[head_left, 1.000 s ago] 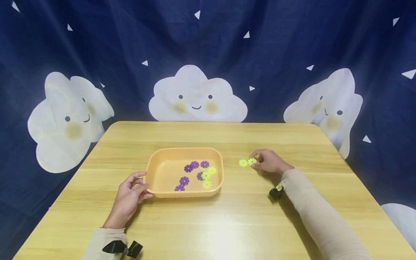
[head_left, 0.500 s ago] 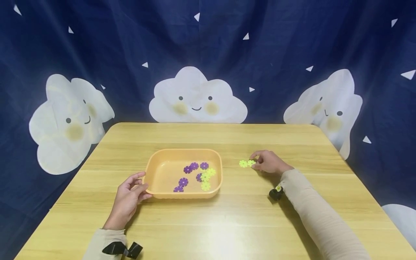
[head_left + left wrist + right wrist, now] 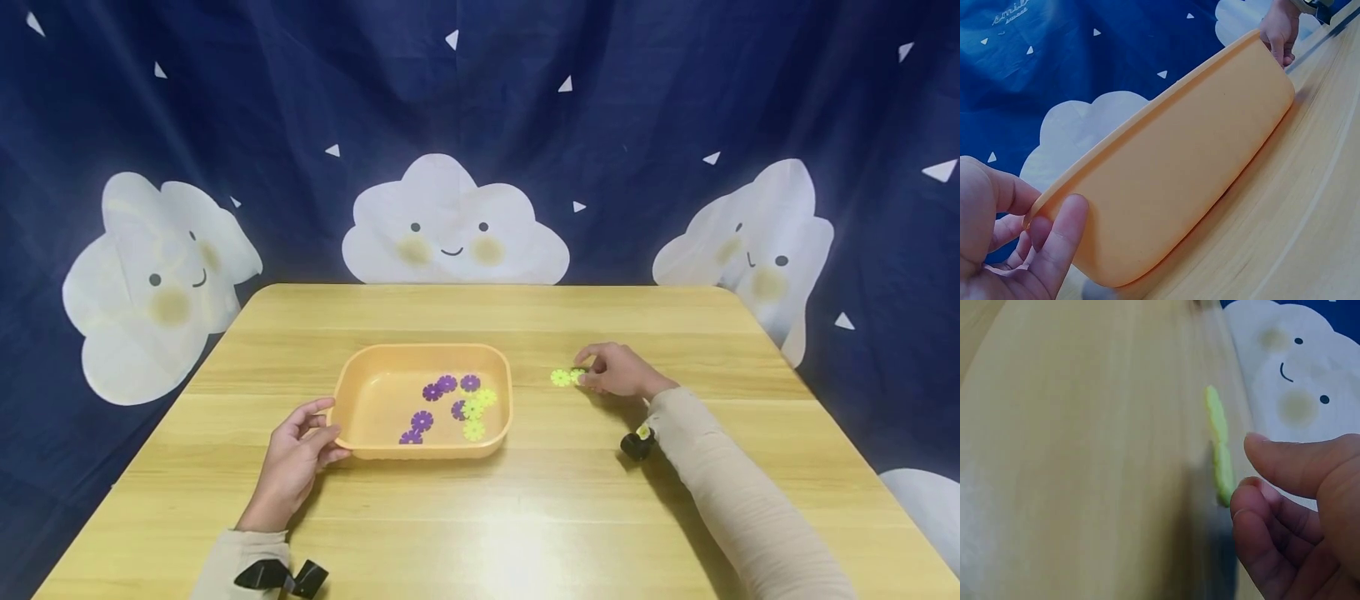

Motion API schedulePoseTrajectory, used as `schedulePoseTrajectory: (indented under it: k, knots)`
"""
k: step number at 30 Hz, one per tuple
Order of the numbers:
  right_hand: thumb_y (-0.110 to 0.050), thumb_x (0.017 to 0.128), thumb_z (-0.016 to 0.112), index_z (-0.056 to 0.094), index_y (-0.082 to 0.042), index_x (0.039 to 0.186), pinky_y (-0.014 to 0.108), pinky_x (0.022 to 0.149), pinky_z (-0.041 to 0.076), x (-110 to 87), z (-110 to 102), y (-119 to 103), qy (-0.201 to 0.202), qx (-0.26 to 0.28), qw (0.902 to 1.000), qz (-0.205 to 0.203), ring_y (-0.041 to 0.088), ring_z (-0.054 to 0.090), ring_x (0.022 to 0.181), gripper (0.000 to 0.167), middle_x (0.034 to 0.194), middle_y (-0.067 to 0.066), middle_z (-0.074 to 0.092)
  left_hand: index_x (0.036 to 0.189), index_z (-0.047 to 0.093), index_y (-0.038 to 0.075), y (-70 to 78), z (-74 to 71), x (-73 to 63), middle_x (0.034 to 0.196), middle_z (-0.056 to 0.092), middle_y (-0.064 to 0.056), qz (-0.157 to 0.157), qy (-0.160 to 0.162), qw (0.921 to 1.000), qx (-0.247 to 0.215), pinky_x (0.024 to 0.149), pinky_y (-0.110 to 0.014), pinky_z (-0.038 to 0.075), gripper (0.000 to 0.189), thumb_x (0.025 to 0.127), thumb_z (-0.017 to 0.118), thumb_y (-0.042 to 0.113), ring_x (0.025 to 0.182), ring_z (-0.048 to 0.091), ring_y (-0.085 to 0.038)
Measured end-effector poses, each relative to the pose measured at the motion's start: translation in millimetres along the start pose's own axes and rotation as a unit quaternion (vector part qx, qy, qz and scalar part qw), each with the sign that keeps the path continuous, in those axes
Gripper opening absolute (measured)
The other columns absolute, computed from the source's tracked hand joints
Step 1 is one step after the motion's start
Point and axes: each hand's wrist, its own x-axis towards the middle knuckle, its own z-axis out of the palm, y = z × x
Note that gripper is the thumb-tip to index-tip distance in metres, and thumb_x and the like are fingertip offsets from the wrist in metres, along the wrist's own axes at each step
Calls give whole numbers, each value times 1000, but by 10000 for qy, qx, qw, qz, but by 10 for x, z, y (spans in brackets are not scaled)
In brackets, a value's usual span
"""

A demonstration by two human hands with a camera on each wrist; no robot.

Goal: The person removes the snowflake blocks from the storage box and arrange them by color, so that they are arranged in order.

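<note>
My left hand (image 3: 288, 458) grips the left end of an orange plastic tray (image 3: 367, 451), thumb and fingers around its rim. In the left wrist view, the tray's outer wall (image 3: 1179, 150) stretches toward the right hand. Inside the tray lie several purple snowflake discs (image 3: 422, 420) and several yellow-green ones (image 3: 473, 430). To the right of the tray, two yellow-green snowflake discs sit side by side on the table, the left disc (image 3: 560, 377) fully in sight. My right hand (image 3: 618, 370) pinches the right disc (image 3: 576, 376) at its edge, with thumb and fingertips partly covering it.
The wooden table (image 3: 420, 533) ends at a rounded far edge. Behind it hangs a dark blue curtain (image 3: 300, 92) with smiling clouds and white triangles. Black straps with small mounts (image 3: 637, 446) sit on both sleeves.
Beside the tray, the right yellow-green disc has shifted slightly left and is more covered by the right fingertips. The tray has edged slightly left, with the left hand still on its rim.
</note>
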Motion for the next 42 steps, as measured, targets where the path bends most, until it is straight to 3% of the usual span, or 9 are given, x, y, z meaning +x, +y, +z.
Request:
schedulePoseTrajectory:
  k: [10,17,23,30,36,42]
  knots:
    - [-9,91,65,60,3,121,29,52,48,48,-57,-133,56,-37,9999,-132,21,58,56,32,63,1,60,137,37,-8,-5,-3,5,101,32,-8,-68,13,10000,15,66,-27,62,45,94,50,-11,65,55,-9]
    - [-10,92,65,59,5,120,34,73,53,76,-75,-299,43,-199,9986,-480,17,57,54,33,62,0,59,137,37,-7,-8,-7,7,100,32,-8,-77,27,10000,-20,66,-26,62,46,94,50,-11,64,56,-9]
    - [-8,92,64,59,5,120,32,66,55,95,-75,-413,25,-184,9976,-660,20,60,55,31,70,8,64,136,38,-7,-21,-7,2,99,33,-8,-67,40,10000,-53,65,-27,62,45,94,50,-11,63,56,-10]
    - [-9,92,64,61,3,118,31,66,53,135,-69,-532,170,-222,9956,-890,13,58,61,29,78,10,66,136,38,-7,-9,6,8,98,34,-8,-53,45,10000,-59,66,-28,62,45,93,50,-12,63,57,-10]
    - [-5,95,59,59,6,120,38,61,58,180,-21,-609,73,738,9947,-708,34,63,67,27,80,21,64,137,37,-7,4,16,10,99,33,-8,-91,25,10000,-2,66,-27,62,45,94,49,-11,64,56,-10]
    - [-7,100,49,58,7,119,54,68,59,240,71,-713,14,1792,9825,-499,32,61,70,25,87,30,60,137,37,-7,-4,9,5,99,33,-8,-72,31,10000,-28,65,-27,62,46,93,50,-12,63,57,-10]
